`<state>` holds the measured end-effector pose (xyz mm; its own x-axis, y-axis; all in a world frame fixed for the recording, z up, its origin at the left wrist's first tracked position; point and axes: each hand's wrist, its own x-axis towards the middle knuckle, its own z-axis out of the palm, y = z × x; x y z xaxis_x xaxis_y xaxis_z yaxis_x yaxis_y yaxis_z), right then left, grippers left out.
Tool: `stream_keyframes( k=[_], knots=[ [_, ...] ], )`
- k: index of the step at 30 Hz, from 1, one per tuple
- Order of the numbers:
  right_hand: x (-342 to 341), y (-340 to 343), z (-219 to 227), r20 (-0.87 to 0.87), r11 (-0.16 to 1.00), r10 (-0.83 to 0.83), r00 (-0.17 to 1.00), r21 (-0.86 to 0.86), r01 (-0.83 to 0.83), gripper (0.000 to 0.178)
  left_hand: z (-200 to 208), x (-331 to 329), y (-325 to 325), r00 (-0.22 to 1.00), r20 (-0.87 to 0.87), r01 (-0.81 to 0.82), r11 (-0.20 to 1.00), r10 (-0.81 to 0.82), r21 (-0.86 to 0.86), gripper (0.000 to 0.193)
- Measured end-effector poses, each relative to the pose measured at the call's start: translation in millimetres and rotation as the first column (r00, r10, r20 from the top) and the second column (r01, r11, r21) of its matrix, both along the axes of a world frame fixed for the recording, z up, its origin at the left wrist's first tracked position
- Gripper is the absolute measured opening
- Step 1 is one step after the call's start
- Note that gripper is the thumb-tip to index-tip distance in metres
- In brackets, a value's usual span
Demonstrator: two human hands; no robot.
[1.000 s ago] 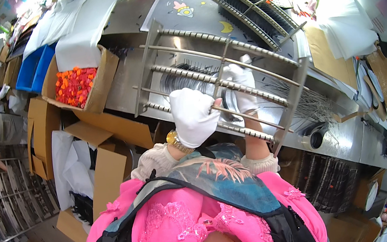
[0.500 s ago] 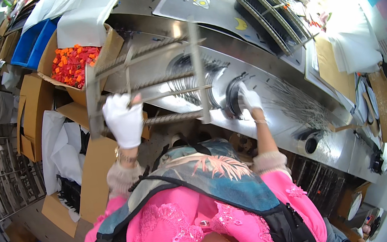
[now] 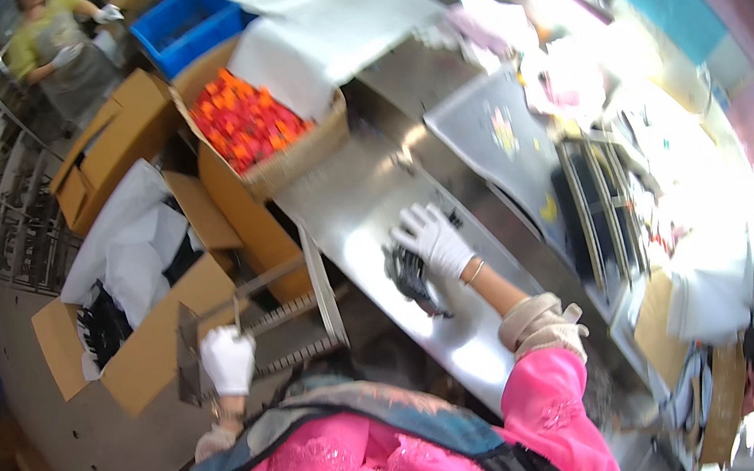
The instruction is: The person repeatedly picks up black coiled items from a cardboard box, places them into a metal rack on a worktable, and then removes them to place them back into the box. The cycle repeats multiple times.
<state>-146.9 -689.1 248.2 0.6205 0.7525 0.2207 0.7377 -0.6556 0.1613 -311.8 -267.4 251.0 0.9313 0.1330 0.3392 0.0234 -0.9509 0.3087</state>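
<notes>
A metal rack with notched bars (image 3: pixel 299 355) hangs tilted at the front left, beside the work table. My left hand (image 3: pixel 228 361), in a white glove, is closed around its frame. On the shiny metal table (image 3: pixel 348 210) lies a bunch of thin black pieces (image 3: pixel 412 281), blurred, so their kind cannot be made out. My right hand (image 3: pixel 434 241), also white-gloved, reaches over the far end of that bunch with its fingers spread. Whether the fingers touch the pieces is hard to tell.
A cardboard box (image 3: pixel 301 162) of red and orange pieces stands at the table's left end, near a blue bin (image 3: pixel 179 28). An open carton (image 3: pixel 167 343) with white wrapping sits left. A second rack (image 3: pixel 627 206) is at the right. A co-worker (image 3: pixel 70 72) stands far left.
My view has turned left. The rack in my left hand has come down from over the table to its near left side. My right hand has left the ring-shaped bunch and spread its fingers.
</notes>
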Motion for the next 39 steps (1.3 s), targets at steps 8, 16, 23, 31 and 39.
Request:
stream_keyframes(
  k=[8,16,23,31,39],
  knots=[
    [155,97,-19,-0.317,0.992,-0.127,0.940,-0.016,0.129,0.021,-96,-11,20,0.967,-0.256,-0.033,0.995,0.008,-0.097,0.032],
    [165,148,31,-0.179,0.932,-0.276,0.944,-0.289,0.218,0.081,-48,11,21,0.969,-0.074,0.205,0.937,-0.235,-0.284,0.032],
    [7,62,244,-0.585,0.943,0.229,0.778,0.332,-0.029,0.088,59,86,-28,0.681,-0.367,-0.275,0.243,-0.634,-0.930,0.018],
    [-92,-20,391,-0.235,0.831,-0.340,0.911,0.377,0.408,0.063,187,194,-210,0.018,0.126,0.386,-0.110,-0.992,-0.916,0.024],
    [-98,-134,543,0.579,0.642,-0.756,0.304,0.568,0.515,0.037,336,159,-200,0.099,0.902,0.987,-0.076,-0.421,-0.144,0.039]
  ],
)
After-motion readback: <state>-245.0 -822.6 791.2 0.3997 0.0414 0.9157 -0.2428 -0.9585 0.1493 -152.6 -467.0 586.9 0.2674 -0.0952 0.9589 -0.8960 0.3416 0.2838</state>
